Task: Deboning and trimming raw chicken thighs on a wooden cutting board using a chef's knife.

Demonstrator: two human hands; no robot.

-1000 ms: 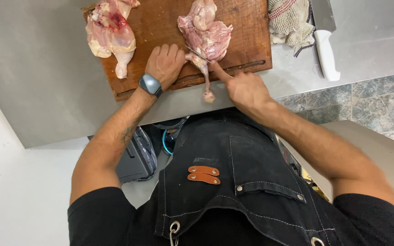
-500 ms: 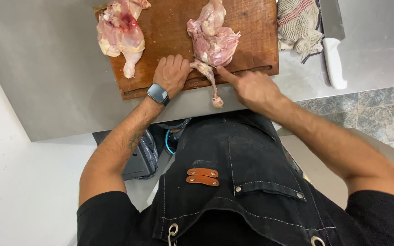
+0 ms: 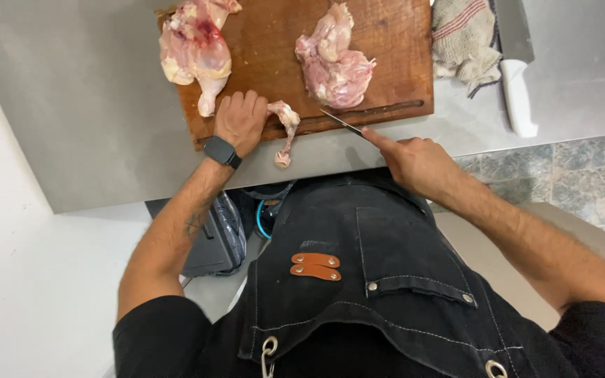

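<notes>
A brown wooden cutting board (image 3: 267,49) lies on a steel counter. My left hand (image 3: 238,122), with a dark watch on its wrist, grips a bare chicken bone (image 3: 286,129) at the board's near edge; the bone hangs over the edge. My right hand (image 3: 414,159) holds a small knife (image 3: 342,122), its blade pointing at the board's near edge, just below a raw boned chicken piece (image 3: 334,63). A second raw chicken piece with a leg (image 3: 194,52) lies at the board's left.
A striped cloth (image 3: 465,38) lies right of the board, with a large white-handled knife (image 3: 516,77) beside it. The steel counter (image 3: 92,105) extends to the left. Grey tiled floor (image 3: 575,164) shows at right. I wear a black apron.
The bone has come away from the right chicken piece and moved left in my left hand. My right hand has pulled back toward me with the knife.
</notes>
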